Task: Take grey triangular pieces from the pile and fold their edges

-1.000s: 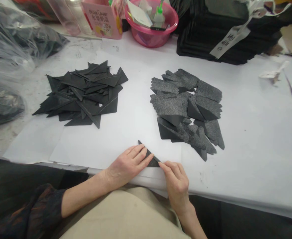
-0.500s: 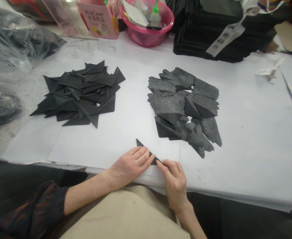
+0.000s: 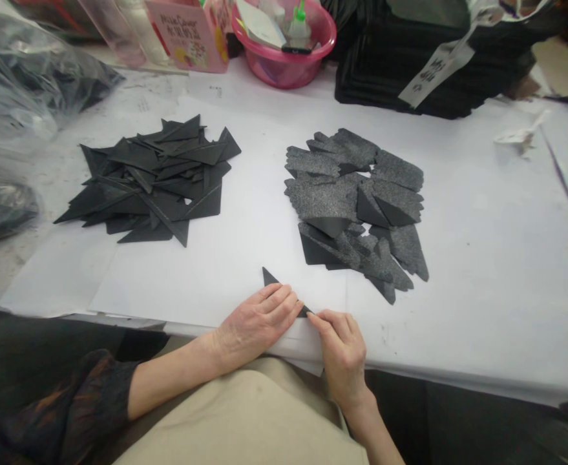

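Left hand (image 3: 259, 320) lies flat, fingers spread, on a black triangle piece (image 3: 270, 278) at the counter's (image 3: 482, 271) near edge; right hand (image 3: 340, 345) pinches its right tip

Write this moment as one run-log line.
left hand: flat on black triangle | right hand: pinching its corner | smooth pile left | glitter pile right

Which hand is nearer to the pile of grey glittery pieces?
Right. The right hand sits just below the pile of grey glittery pieces, fingertips at the black triangle. The left hand presses on that triangle, farther left of the pile.
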Tool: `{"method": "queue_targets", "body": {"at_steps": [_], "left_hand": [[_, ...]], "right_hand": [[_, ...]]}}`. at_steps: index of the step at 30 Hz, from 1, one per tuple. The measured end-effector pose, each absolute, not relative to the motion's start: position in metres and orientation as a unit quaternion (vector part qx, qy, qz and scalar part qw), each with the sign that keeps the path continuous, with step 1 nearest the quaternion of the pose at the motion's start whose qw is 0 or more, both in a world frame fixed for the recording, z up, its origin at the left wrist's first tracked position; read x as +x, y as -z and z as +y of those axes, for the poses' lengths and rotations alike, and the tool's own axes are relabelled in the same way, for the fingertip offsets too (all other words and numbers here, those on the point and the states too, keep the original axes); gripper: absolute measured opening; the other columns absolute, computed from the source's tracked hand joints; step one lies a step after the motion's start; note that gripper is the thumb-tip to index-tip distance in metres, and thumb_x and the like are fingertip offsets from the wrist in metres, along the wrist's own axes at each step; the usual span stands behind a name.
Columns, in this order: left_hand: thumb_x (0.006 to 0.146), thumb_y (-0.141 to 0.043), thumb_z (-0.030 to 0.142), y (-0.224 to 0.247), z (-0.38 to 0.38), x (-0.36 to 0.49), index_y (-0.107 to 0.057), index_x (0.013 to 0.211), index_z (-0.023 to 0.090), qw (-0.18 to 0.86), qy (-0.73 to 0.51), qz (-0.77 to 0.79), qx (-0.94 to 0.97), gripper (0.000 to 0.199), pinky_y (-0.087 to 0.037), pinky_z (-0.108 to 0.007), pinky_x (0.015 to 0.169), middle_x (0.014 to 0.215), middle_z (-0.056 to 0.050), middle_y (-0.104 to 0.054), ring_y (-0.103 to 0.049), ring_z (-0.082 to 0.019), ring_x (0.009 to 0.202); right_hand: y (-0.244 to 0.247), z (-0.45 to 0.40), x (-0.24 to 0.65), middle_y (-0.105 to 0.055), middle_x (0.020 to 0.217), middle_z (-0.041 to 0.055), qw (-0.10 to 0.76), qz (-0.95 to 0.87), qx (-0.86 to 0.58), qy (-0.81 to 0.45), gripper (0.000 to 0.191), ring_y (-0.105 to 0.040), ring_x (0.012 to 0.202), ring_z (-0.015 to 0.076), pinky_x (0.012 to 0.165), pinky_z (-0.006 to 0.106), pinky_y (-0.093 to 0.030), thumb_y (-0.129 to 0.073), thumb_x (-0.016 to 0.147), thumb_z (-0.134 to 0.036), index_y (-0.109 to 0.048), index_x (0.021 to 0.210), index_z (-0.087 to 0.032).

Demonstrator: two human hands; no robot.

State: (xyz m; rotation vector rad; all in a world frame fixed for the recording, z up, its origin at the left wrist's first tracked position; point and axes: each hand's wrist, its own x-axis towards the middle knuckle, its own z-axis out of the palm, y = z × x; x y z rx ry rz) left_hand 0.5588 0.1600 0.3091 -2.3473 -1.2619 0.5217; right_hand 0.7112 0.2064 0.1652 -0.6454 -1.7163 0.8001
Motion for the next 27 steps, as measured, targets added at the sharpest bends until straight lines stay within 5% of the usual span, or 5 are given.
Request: {"method": "queue_targets", "body": {"at_steps": [27], "left_hand": [[0.093,-0.053,0.012,-0.307,0.160,0.556,-0.052,0.133,0.010,0.204,-0.197,-0.419,-0.863,0.040,-0.048,-0.040,0.104,0.119,-0.010,-0.061,-0.056,-0.025,0.118]], "right_hand": [[-0.154,0.204,0.715,-0.066,0.096,0.0072,0.539,-0.739,-0.293,-0.278,0.038,-0.055,0.085,0.0176,0.074,0.032,-0.047,-0.062,0.084,-0.001,-0.065,0.117,-0.021]]}}
